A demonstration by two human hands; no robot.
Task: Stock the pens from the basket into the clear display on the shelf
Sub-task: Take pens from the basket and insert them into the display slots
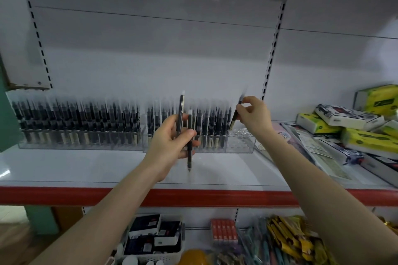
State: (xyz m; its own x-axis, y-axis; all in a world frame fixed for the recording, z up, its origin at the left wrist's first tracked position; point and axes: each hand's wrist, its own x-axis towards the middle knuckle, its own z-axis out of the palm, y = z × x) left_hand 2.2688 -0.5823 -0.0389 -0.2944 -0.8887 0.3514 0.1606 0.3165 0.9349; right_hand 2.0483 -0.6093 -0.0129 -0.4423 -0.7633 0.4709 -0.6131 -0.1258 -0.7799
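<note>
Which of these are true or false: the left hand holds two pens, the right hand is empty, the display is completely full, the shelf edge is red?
1. The left hand holds two pens. True.
2. The right hand is empty. False: it pinches a pen over the display.
3. The display is completely full. False: its right end shows empty slots.
4. The shelf edge is red. True.
</note>
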